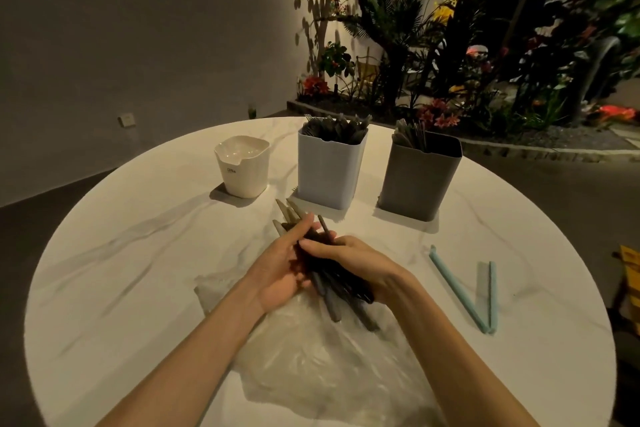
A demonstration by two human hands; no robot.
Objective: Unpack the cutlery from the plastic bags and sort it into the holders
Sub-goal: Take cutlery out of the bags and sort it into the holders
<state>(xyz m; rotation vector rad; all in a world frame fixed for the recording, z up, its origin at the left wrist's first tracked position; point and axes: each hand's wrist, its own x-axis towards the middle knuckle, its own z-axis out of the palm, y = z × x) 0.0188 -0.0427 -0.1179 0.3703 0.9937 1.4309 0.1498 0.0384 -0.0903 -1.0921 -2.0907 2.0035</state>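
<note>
A round white marble table (pixel 145 253) fills most of the frame, its curved edge running from the lower left up past the holders to the right side. Broad bare stretches of tabletop lie at centre left and at lower right. A crumpled clear plastic bag (pixel 325 364) spreads across the lower centre, reaching close to the near edge.

Along the upper middle stand three holders, each apart from its neighbour: a dark grey holder (pixel 415 180) to the right with a few pieces standing in it, a pale blue-grey holder (pixel 329 173) in the centre packed with cutlery, and a shorter cream holder (pixel 244 168) to the left (what it contains cannot be told).

At centre frame, above the bag's far end, a bundle of dark cutlery (pixel 329 274) is held between both hands. The left hand (pixel 280 267) cradles it from beneath with fingers nearly straight; the right hand (pixel 360 267) curls its fingers over the top.

Two light blue bag clips (pixel 464 291) lie in a V at right, well apart from the hands and short of the table's right edge.
</note>
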